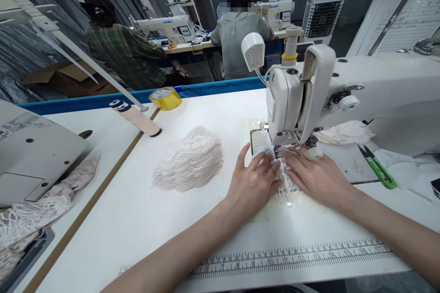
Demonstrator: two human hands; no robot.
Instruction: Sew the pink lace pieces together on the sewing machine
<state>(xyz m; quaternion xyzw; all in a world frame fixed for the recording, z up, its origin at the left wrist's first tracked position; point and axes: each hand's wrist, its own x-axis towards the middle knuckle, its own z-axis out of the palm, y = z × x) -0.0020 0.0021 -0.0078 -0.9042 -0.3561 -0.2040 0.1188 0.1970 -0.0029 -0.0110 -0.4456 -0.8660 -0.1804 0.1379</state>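
Note:
A piece of white lace (286, 184) lies under the presser foot of the white sewing machine (285, 100). My left hand (255, 177) rests flat on the lace's left side, fingers spread and pointing toward the needle. From the right, my right hand (314, 174) lies on the lace with its fingers stretched out beside the foot. The fingers of both hands partly hide the lace and the needle area. A stack of lace pieces (190, 160) sits on the table to the left of my left hand.
Green thread snips (380, 168) lie right of the machine bed, near more lace (345, 132). Yellow tape (166, 98) and a pale thread cone (135, 118) are at the back left. A printed ruler (285, 258) runs along the front edge. Two people sit beyond the table.

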